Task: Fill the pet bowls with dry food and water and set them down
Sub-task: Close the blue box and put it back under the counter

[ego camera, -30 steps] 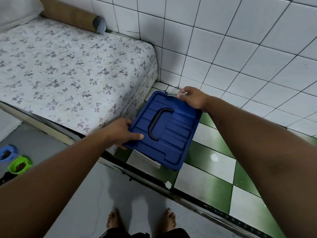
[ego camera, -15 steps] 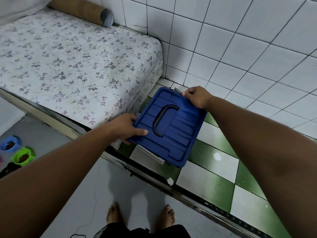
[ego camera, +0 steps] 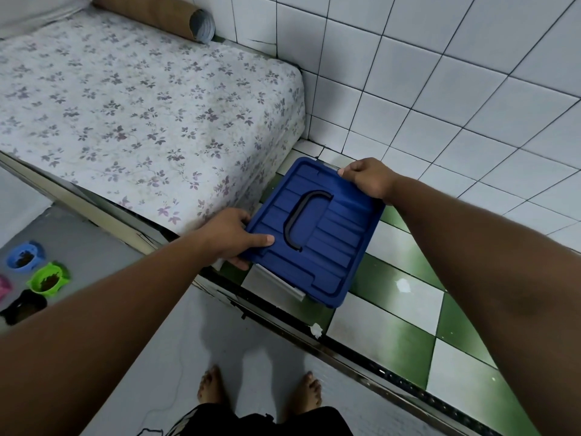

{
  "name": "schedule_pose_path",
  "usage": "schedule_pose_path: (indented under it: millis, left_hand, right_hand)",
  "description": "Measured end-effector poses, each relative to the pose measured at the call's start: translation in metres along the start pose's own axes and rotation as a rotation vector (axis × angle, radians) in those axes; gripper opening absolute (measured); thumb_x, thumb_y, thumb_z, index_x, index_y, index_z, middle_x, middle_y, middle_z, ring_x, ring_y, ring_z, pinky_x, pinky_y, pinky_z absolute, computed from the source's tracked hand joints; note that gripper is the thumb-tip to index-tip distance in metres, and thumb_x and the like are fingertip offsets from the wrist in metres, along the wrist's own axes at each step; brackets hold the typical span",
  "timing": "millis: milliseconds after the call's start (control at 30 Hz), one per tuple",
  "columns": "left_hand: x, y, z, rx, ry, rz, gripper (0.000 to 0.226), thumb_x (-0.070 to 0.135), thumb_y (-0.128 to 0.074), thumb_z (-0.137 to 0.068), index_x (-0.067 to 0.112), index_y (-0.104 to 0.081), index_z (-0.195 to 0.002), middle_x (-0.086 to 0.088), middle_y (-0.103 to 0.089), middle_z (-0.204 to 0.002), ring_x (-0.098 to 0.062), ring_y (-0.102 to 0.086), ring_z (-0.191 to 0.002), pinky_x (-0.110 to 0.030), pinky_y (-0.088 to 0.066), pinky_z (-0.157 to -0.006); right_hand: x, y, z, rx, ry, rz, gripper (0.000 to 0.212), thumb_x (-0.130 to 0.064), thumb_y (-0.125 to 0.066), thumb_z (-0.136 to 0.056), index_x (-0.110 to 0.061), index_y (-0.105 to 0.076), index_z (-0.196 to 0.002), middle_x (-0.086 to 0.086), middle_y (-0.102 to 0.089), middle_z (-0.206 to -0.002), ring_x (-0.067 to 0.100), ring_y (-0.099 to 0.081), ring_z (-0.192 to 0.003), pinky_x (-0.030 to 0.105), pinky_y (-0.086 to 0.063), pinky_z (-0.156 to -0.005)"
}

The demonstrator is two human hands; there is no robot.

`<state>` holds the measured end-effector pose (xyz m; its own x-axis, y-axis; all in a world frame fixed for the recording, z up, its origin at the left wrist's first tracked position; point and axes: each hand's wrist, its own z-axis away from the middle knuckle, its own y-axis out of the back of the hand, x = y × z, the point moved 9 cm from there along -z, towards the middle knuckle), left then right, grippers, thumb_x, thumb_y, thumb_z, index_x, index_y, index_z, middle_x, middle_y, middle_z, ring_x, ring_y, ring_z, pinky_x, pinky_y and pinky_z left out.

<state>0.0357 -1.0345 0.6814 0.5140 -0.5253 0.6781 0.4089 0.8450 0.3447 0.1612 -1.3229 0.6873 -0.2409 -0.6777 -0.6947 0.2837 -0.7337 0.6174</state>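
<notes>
A blue storage box lid (ego camera: 317, 234) with a dark handle lies on a clear box over the green and white floor, beside the mattress. My left hand (ego camera: 229, 237) grips the lid's near-left edge, thumb on top. My right hand (ego camera: 367, 179) grips its far corner. At the far left on the grey floor stand a blue bowl (ego camera: 23, 256) and a green bowl (ego camera: 48, 280), both with brown dry food, plus a black bowl (ego camera: 22, 306) and the edge of a pink bowl (ego camera: 3, 286).
A mattress with a flowered sheet (ego camera: 132, 105) fills the upper left, with a brown bolster (ego camera: 157, 14) along the white tiled wall (ego camera: 440, 73). A metal door track (ego camera: 314, 338) separates the grey floor from the tiled floor. My bare feet (ego camera: 261, 391) stand below.
The view has shifted so the box and bowls appear further right. Both hands keep their hold on the lid, which sits in about the same spot.
</notes>
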Motion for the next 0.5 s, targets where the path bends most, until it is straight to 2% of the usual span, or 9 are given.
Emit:
schedule_pose_path:
  millis: [100,267,500]
  left_hand:
    - [-0.006,0.0,0.0,0.033,-0.004,0.076,0.045,0.026,-0.085,-0.082,0.008,-0.061,-0.116,-0.006,-0.067,-0.104,-0.024,-0.073,-0.087,-0.039,-0.065,-0.065]
    - [-0.009,0.0,0.001,0.088,-0.035,0.141,0.042,0.023,-0.084,-0.083,0.004,-0.063,-0.114,-0.012,-0.07,-0.104,-0.023,-0.073,-0.086,-0.027,-0.061,-0.055]
    - [-0.011,0.003,-0.003,0.146,-0.042,0.187,0.047,0.021,-0.085,-0.082,0.002,-0.062,-0.119,-0.014,-0.07,-0.108,-0.026,-0.073,-0.088,-0.027,-0.061,-0.055]
  right_hand:
    - [-0.002,0.001,0.004,0.035,0.064,0.009,0.032,-0.046,-0.066,-0.091,-0.017,-0.075,-0.096,0.01,-0.074,-0.102,0.029,-0.067,-0.103,0.045,-0.053,-0.098]
    - [-0.013,0.002,0.013,0.157,0.16,0.137,0.029,-0.037,-0.064,-0.094,-0.009,-0.072,-0.093,0.012,-0.074,-0.093,0.029,-0.068,-0.093,0.04,-0.055,-0.086]
    - [-0.025,0.001,0.027,0.32,0.26,0.272,0.02,-0.027,-0.06,-0.096,-0.012,-0.072,-0.091,0.006,-0.072,-0.087,0.024,-0.065,-0.084,0.035,-0.053,-0.077]
